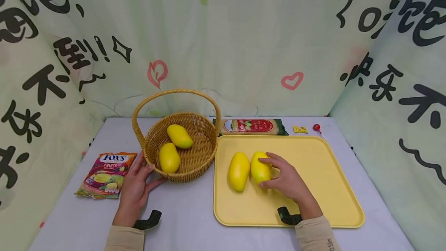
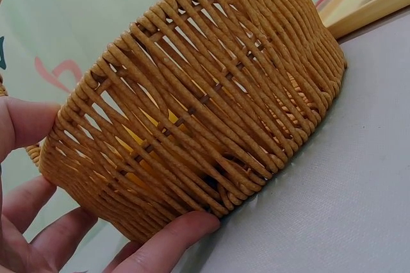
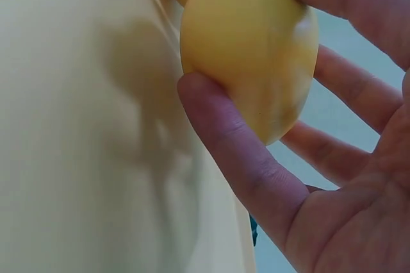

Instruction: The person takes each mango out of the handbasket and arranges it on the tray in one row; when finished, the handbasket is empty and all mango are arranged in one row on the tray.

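Note:
A wicker basket [image 1: 205, 162] with a tall arched handle stands on the left, two yellow mangoes [image 1: 179, 136] inside. My left hand [image 1: 136, 185] holds its left side: the thumb presses the wall [image 2: 211, 106] low down, and another fingertip touches the rim. On the yellow tray [image 1: 313, 189], my right hand [image 1: 287, 179] grips a mango [image 1: 259, 169] between thumb and fingers. In the right wrist view the thumb lies across one side of this mango [image 3: 250, 42], fingers on the other. Another mango [image 1: 239, 171] lies just left of it on the tray.
Left of the basket lies a Fox's candy bag [image 1: 106, 175]. Behind the tray are a red-labelled pasta pack [image 1: 251, 126], a small yellow wrapped sweet [image 1: 300, 129] and a red lollipop [image 1: 316, 127]. Printed curtains [image 1: 244, 49] enclose the white table [image 1: 188, 220].

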Demonstrator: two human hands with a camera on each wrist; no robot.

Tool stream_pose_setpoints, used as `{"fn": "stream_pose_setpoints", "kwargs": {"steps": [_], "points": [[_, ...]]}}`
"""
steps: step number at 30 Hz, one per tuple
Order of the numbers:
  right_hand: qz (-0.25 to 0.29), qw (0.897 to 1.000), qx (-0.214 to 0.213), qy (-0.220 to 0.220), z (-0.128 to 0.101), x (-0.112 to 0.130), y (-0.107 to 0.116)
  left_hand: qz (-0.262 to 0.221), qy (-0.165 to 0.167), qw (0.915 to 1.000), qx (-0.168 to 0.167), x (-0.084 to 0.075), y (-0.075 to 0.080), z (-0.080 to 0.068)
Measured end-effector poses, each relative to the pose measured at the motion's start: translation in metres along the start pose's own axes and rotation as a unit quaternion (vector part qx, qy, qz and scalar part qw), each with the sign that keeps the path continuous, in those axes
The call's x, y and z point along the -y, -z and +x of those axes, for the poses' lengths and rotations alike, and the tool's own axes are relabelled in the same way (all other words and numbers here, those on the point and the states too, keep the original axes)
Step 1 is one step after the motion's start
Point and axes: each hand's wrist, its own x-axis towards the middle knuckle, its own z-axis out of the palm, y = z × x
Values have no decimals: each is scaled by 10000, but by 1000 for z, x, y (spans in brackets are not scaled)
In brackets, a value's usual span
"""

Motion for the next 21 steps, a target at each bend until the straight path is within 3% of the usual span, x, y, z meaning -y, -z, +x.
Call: {"fn": "stream_pose_setpoints", "kwargs": {"steps": [21], "points": [[-317, 9994, 130, 44, 0, 1, -4, -31, 53, 10000, -2, 0, 1, 0]]}}
